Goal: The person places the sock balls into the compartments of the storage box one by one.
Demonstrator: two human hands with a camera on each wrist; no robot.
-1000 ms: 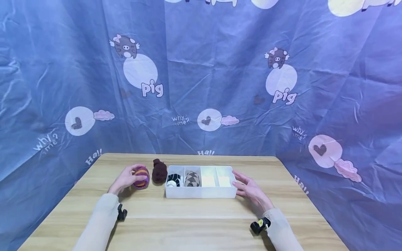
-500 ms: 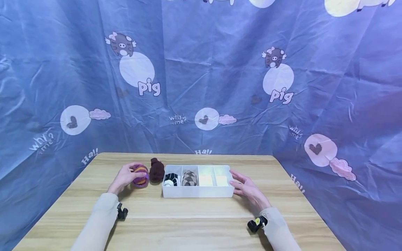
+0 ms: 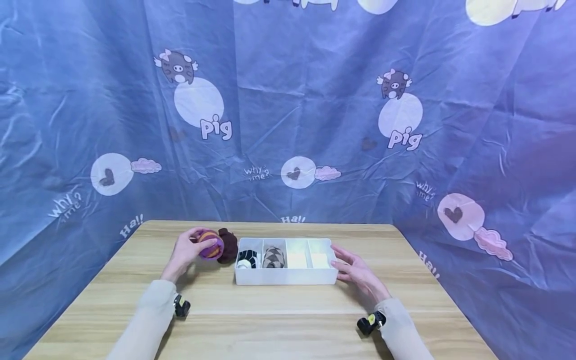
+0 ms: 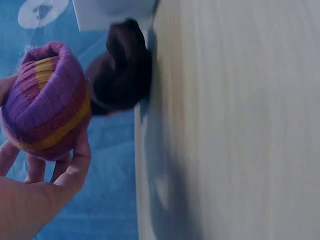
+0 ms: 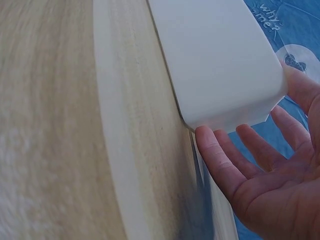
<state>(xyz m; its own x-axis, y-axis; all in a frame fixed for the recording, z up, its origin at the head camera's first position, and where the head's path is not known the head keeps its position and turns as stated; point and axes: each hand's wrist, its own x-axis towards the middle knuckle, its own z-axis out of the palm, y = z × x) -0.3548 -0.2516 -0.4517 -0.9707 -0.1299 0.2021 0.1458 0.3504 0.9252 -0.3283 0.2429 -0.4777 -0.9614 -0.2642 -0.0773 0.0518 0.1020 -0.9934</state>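
My left hand [image 3: 183, 254] grips a rolled-up pair of socks [image 3: 211, 245], striped purple, maroon and orange-yellow. In the left wrist view the striped roll [image 4: 47, 102] sits between thumb and fingers, raised off the table. Just beyond it lies a dark brown rolled pair of socks [image 3: 229, 248], partly overlapped by the roll. A white divided box [image 3: 288, 276] stands to the right. Its leftmost compartment holds a black-and-white sock roll [image 3: 248, 258], and the one beside it a brown argyle sock roll [image 3: 274, 257]. My right hand [image 3: 358, 274] touches the box's right end with extended, spread fingers.
The two right-hand compartments of the box show their bare white floor [image 3: 297, 260]. All this rests on a light wooden table [image 3: 270, 325]. Behind the table hangs a blue curtain [image 3: 270, 125] printed with pigs.
My left hand has lifted the striped socks off the table and moved them slightly right, toward the brown pair. My right hand stays at the box's end.
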